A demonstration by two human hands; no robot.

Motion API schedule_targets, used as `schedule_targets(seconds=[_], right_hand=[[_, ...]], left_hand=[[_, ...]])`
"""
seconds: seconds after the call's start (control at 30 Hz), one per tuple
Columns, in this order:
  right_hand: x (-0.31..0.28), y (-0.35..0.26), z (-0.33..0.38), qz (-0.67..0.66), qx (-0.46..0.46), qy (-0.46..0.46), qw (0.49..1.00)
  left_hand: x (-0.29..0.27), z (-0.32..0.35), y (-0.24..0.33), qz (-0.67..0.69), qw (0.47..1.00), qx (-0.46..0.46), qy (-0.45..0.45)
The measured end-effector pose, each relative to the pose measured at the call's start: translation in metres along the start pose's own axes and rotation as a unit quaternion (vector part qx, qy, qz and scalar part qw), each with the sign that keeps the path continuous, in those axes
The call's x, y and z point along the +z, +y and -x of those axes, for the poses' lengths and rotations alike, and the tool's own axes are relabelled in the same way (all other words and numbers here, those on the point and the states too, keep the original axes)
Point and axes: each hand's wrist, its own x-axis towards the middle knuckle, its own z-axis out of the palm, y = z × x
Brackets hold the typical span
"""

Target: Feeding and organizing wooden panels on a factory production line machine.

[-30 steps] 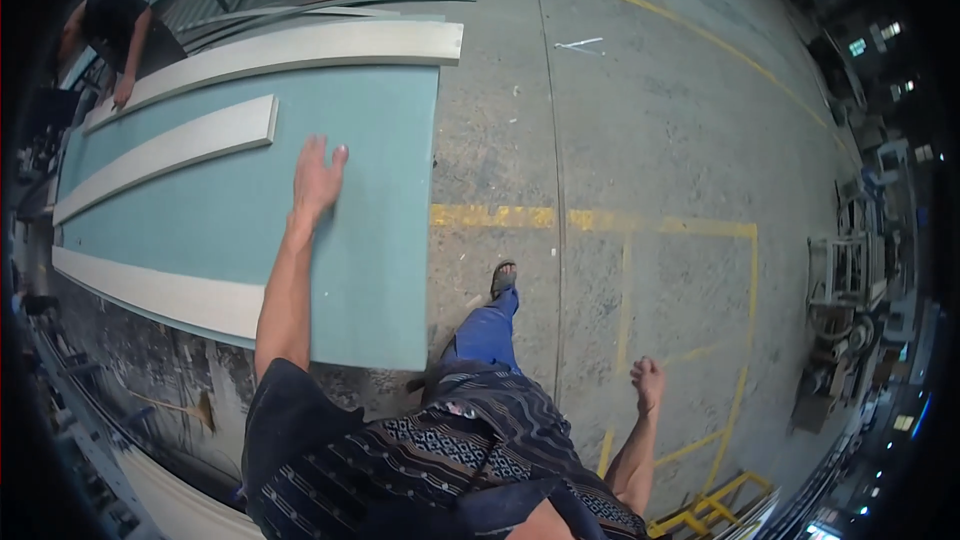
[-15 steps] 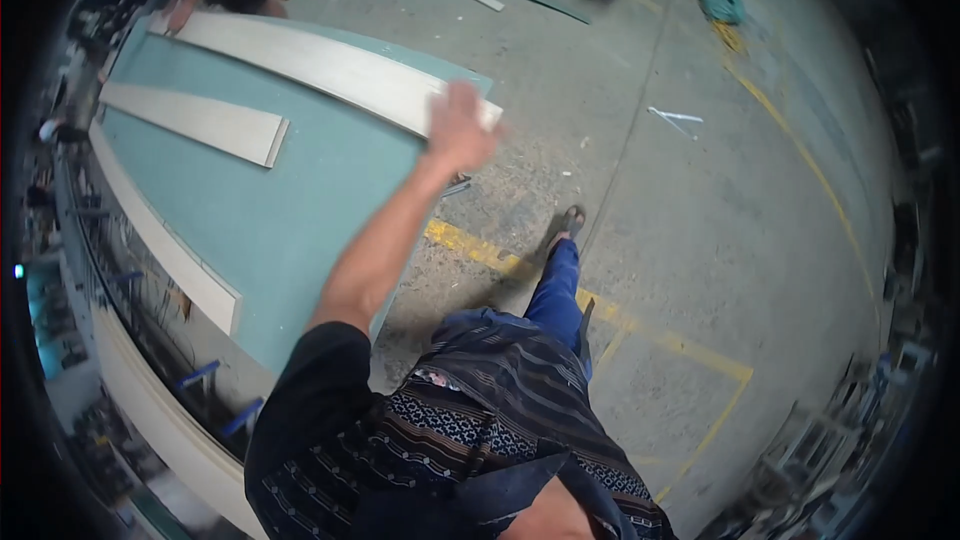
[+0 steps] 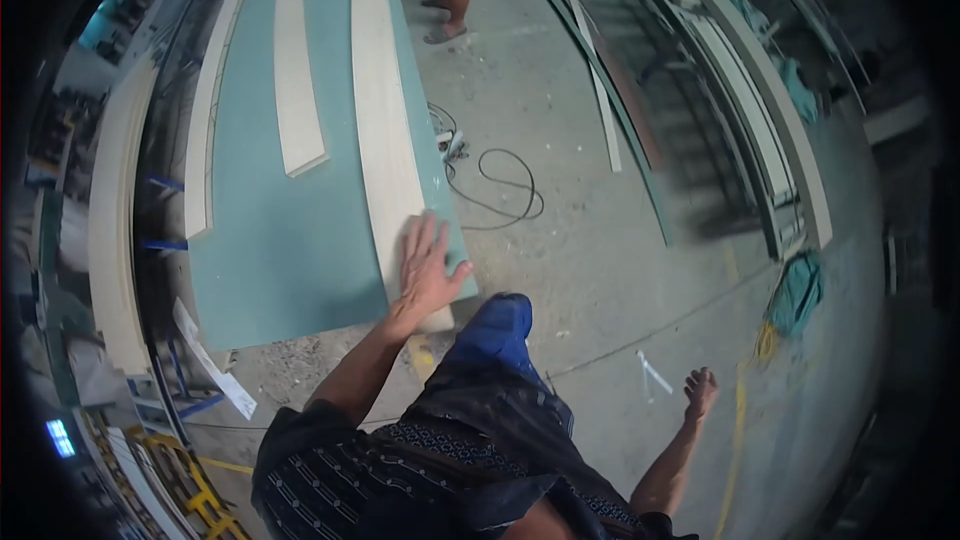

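Note:
My left hand [image 3: 428, 265] lies with fingers spread on the near end of a long pale wooden board [image 3: 378, 110]. That board runs lengthwise along the right side of a green tabletop [image 3: 290, 285]. Off to the lower right hangs my right hand [image 3: 702, 392], away from the table, fingers loosely bent, with nothing visible in it. A shorter pale board [image 3: 298, 90] lies to the left of the long one. Along the table's left edge rests another narrow pale board [image 3: 205, 160].
Another person's legs [image 3: 452, 0] stand at the far right side of the table. A black cable [image 3: 520, 195] loops on the floor. Long boards rest on a rack [image 3: 740, 90] at the right, near a green bundle [image 3: 797, 292]. Stacked pale boards [image 3: 120, 230] stand left.
My view has turned, so the table now runs away from me. My left hand, blurred before near the board's end, now lies flat on it. My right hand has come into view.

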Motion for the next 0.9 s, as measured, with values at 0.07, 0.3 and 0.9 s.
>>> schedule_targets(seconds=[0.07,0.3,0.9], right_hand=[[0.021,-0.089,-0.064,0.011,-0.078,-0.025,0.997],[0.203,-0.231,-0.144,0.111,-0.172,-0.293,0.934],[0.647,-0.545,-0.364,0.297,-0.284,-0.419,0.810]], left_hand=[[0.005,-0.045,-0.019,-0.044,0.997,-0.060,0.032],[0.005,-0.224,-0.061,-0.107,0.969,-0.199,0.097],[-0.041,-0.571,-0.173,-0.120,0.927,-0.341,0.098]])
